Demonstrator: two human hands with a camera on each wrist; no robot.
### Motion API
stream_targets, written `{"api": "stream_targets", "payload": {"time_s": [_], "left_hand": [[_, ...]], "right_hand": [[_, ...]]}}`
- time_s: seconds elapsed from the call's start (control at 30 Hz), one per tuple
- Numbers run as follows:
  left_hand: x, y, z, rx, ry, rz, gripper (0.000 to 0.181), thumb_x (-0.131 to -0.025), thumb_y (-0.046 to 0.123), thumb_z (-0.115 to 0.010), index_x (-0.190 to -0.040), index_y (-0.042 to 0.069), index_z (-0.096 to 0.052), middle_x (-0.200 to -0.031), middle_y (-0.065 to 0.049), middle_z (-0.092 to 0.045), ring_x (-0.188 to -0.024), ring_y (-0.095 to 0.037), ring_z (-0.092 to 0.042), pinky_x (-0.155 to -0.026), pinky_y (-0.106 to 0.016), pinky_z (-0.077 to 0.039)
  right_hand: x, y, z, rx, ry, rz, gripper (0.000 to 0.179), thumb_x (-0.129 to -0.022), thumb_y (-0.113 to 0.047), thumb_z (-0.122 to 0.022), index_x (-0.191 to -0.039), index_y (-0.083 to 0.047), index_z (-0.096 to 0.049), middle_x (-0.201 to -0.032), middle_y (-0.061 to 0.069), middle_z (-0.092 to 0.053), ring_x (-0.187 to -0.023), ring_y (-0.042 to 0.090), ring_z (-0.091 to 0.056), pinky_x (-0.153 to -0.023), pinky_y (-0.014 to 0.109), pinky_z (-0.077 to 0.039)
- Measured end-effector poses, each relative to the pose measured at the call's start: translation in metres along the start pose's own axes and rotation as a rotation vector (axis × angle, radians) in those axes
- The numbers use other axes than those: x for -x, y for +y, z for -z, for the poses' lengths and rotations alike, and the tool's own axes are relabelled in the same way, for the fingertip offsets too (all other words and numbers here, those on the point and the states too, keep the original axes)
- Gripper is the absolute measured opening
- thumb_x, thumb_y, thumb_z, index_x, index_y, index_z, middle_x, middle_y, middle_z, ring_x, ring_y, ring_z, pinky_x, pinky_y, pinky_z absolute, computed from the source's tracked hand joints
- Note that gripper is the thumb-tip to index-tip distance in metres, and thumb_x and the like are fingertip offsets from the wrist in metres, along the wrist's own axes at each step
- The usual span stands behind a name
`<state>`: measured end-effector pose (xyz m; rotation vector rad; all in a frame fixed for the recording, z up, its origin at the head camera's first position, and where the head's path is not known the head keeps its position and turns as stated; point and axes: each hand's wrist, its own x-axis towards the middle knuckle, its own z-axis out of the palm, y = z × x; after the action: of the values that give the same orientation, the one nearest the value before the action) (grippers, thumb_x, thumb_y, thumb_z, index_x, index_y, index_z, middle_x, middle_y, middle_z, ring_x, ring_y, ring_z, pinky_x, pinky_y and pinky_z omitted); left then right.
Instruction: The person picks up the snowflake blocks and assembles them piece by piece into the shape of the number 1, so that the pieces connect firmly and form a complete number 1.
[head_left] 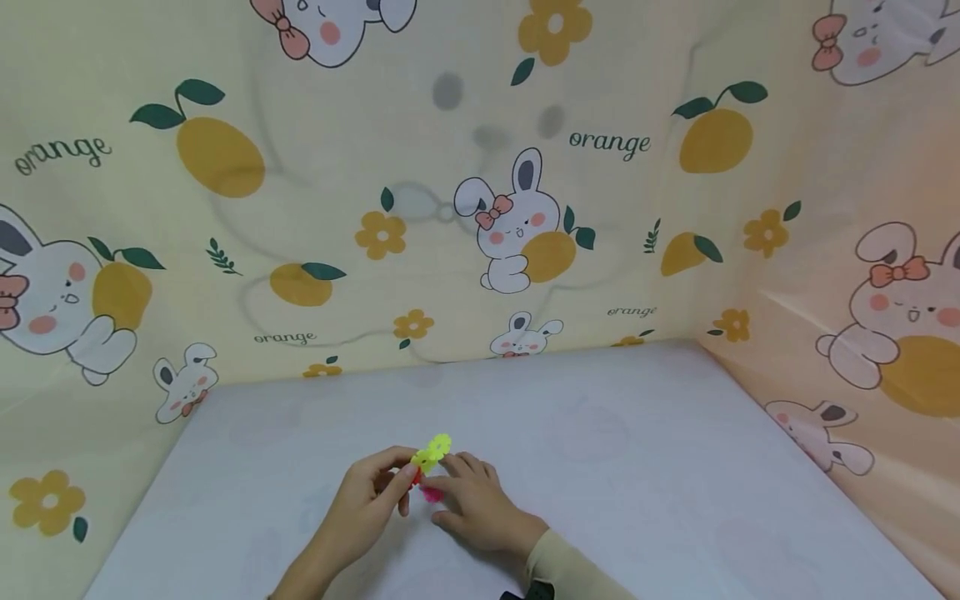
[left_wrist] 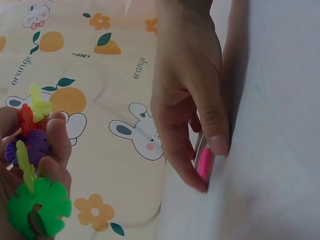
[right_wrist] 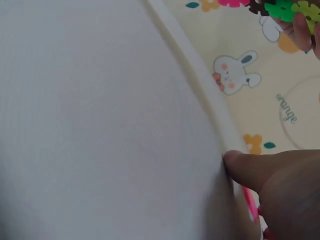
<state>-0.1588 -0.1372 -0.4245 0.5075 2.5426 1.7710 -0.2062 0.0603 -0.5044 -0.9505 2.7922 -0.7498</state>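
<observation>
My left hand (head_left: 367,498) grips a chain of interlocking plastic snowflake discs. A yellow disc (head_left: 440,446) sticks up at its far end, with a red disc (left_wrist: 27,120), a purple disc (left_wrist: 31,146) and a green disc (left_wrist: 42,205) further along. Brown and pink discs (right_wrist: 232,2) show at the chain's other end in the right wrist view. Low at the table surface, my right hand (head_left: 487,507) has a loose pink disc (left_wrist: 204,162) between thumb and fingertips. That disc is seen nearly edge-on and partly hidden by the fingers.
A white-covered table (head_left: 637,467) lies under both hands. Behind it and to the right hangs a yellowish cloth (head_left: 450,125) printed with rabbits, oranges and flowers. A dark band (head_left: 528,592) shows at the right wrist.
</observation>
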Motion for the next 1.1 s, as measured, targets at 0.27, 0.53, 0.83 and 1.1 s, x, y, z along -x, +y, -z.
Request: {"api": "stream_targets", "payload": {"time_s": [0.27, 0.53, 0.83, 1.1], "left_hand": [[0.0, 0.0, 0.0, 0.007, 0.013, -0.004, 0.021, -0.104, 0.021, -0.057, -0.113, 0.008, -0.07, -0.09, -0.008, -0.065, -0.055, -0.01, -0.058, -0.047, -0.021, -0.041], [0.0, 0.002, 0.0, 0.008, 0.004, 0.011, 0.021, -0.105, 0.021, -0.056, -0.112, 0.006, -0.069, -0.09, -0.009, -0.065, -0.057, -0.011, -0.057, -0.051, -0.021, -0.044], [0.0, -0.001, 0.0, 0.017, -0.015, -0.008, 0.024, -0.105, 0.022, -0.055, -0.114, 0.003, -0.068, -0.091, -0.009, -0.065, -0.057, -0.009, -0.058, -0.054, -0.022, -0.047], [0.0, 0.0, -0.001, 0.007, -0.016, -0.002, 0.024, -0.105, 0.023, -0.055, -0.112, 0.005, -0.068, -0.091, -0.009, -0.065, -0.058, -0.009, -0.058, -0.054, -0.022, -0.047]], "right_hand": [[-0.001, 0.001, 0.007, 0.025, 0.024, 0.031, 0.049, -0.093, -0.028, -0.073, -0.139, -0.021, -0.059, -0.145, 0.003, -0.055, -0.137, 0.025, -0.048, -0.11, 0.054, -0.041], [-0.003, 0.008, 0.01, 0.047, 0.135, -0.007, 0.034, -0.092, -0.018, -0.073, -0.126, -0.014, -0.07, -0.123, 0.005, -0.065, -0.116, 0.024, -0.056, -0.095, 0.043, -0.045], [-0.005, 0.015, 0.009, -0.018, 0.145, -0.02, 0.026, -0.091, -0.022, -0.076, -0.116, -0.017, -0.074, -0.11, 0.001, -0.066, -0.101, 0.018, -0.054, -0.084, 0.036, -0.042], [-0.004, 0.016, 0.013, -0.191, 0.136, -0.043, 0.016, -0.089, -0.016, -0.076, -0.101, -0.018, -0.065, -0.085, -0.009, -0.061, -0.079, 0.003, -0.049, -0.074, 0.022, -0.041]]}}
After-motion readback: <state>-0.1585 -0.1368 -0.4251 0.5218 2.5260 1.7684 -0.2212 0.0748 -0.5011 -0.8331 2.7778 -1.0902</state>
